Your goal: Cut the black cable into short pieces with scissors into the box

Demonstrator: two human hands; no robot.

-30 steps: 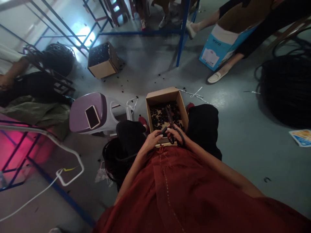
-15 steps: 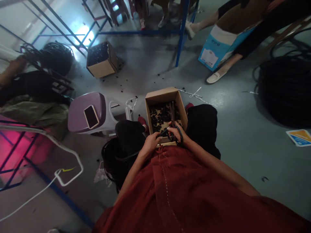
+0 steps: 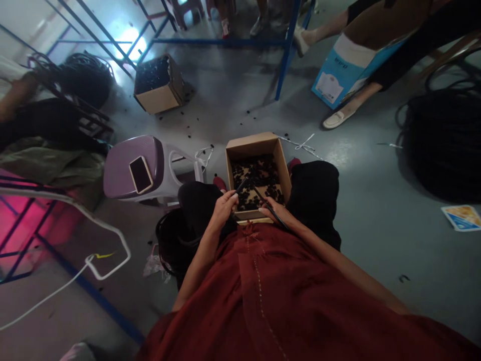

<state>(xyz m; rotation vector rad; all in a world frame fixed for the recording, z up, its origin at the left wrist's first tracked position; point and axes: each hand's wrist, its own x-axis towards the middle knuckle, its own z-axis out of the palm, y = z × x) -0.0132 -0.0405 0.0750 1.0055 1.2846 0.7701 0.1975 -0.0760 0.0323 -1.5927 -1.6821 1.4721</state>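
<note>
An open cardboard box rests on my lap, holding several small black cut pieces on its floor. My left hand is above the box's near edge, gripping a short black cable. My right hand is at the box's near wall, its fingers around a long thin black piece. That piece may be closed scissors, but I cannot tell. My rust-red garment fills the bottom of the view.
A purple-topped stool with a phone stands to my left. A second box of black pieces sits on the floor ahead. A large black cable coil lies right. A seated person's legs and blue steel framing stand ahead.
My hands have moved apart, the left rising and shifting left with the black cable. The open scissors seen earlier in my right hand no longer show clearly.
</note>
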